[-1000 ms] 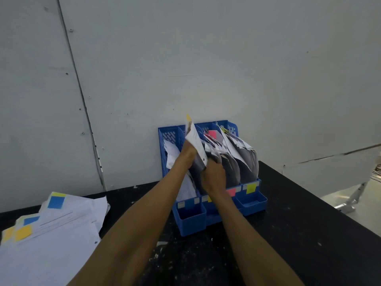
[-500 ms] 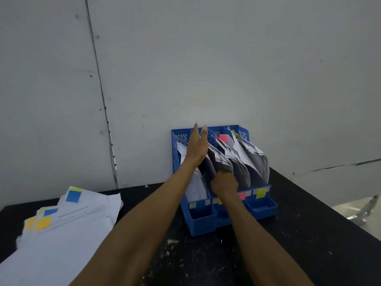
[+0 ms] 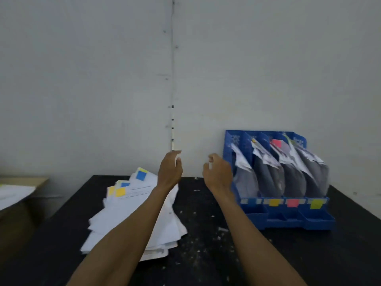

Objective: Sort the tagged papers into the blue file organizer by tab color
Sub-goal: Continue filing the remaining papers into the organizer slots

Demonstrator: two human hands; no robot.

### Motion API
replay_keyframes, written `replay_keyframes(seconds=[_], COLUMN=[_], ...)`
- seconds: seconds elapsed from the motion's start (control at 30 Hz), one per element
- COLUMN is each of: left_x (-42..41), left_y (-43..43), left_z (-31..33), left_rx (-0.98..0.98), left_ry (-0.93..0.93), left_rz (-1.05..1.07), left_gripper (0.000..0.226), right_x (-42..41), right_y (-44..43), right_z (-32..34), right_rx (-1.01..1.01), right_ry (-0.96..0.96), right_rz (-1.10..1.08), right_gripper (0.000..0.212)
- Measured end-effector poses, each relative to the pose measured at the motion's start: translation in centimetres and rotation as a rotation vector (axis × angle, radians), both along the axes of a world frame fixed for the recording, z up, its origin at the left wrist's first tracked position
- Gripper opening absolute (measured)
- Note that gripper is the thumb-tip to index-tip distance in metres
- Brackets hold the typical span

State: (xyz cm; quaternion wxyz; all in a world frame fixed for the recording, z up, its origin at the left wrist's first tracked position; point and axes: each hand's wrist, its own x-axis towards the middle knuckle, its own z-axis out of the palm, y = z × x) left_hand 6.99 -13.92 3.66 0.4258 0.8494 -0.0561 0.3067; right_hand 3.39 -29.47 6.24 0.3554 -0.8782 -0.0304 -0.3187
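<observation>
Both hands are hanging in the air above the black tabletop [image 3: 206, 250]. The left hand [image 3: 169, 171] is hovering over the far edge of the loose heap of white tagged papers [image 3: 132, 221], fingers loosely curled and holding nothing. The right hand [image 3: 218, 174] is hovering just beside the left wall of the blue plastic file organizer [image 3: 288, 222], fingers half bent and also empty. With nothing in either hand, the next step is looking like a fresh pick from the heap.

The organizer is standing against the grey panelled wall [image 3: 82, 79], four slots side by side, each holding slumped sheets. Its front labels are running blue [image 3: 252, 201], orange [image 3: 274, 202], pink [image 3: 292, 202] and yellow-green [image 3: 315, 203], so each slot is taking one colour. A pink tab [image 3: 276, 143] is showing at the top of the third slot, above the pink label.

The heap is lying fanned and untidy, well apart from the organizer. A blue square tab [image 3: 141, 175] and a yellow square tab [image 3: 120, 191] are facing up at the far corners, making the colours easy to read before lifting.

In the way: the left forearm is crossing the heap's right side. The sheets are overlapping, so lifting one may drag its neighbours. The slots are looking crowded and may resist another sheet. At far left a pale wooden surface [image 3: 39, 180] is carrying more white paper, too blurred to tell whether it is tagged.
</observation>
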Motion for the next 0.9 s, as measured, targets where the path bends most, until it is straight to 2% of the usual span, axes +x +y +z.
replay_keyframes(seconds=[0.13,0.23,0.3,0.4,0.53,0.77,0.9], left_x=[-4.2,-7.2,-8.6,-9.4,-9.8,-9.3,-8.7], left_y=[8.7,13.7,15.7,16.5,16.4,17.2,17.2], left_z=[-5.7,-8.7,-10.0,-11.6,-12.0,-10.8,-10.0], left_rx=[0.122,0.252,0.267,0.291,0.24,-0.108,-0.174], left_ry=[0.285,0.488,0.581,0.565,0.505,0.493,0.552], left_rz=[0.268,0.497,0.571,0.586,0.591,0.573,0.613], left_gripper=[0.033,0.033,0.032,0.032,0.033,0.031,0.028], right_x=[-1.9,-3.1,-3.8,-4.8,-5.6,-5.6,-5.7], right_y=[6.9,11.3,13.3,14.9,15.4,15.5,15.7], right_z=[-5.5,-9.5,-11.4,-12.6,-13.3,-14.2,-14.7], right_rx=[-0.002,-0.051,-0.147,-0.287,-0.31,-0.314,-0.302], right_ry=[0.237,0.431,0.514,0.488,0.432,0.369,0.31], right_rz=[0.145,0.187,0.137,0.018,-0.103,-0.172,-0.187], right_gripper=[0.02,0.044,0.057,0.054,0.051,0.052,0.048])
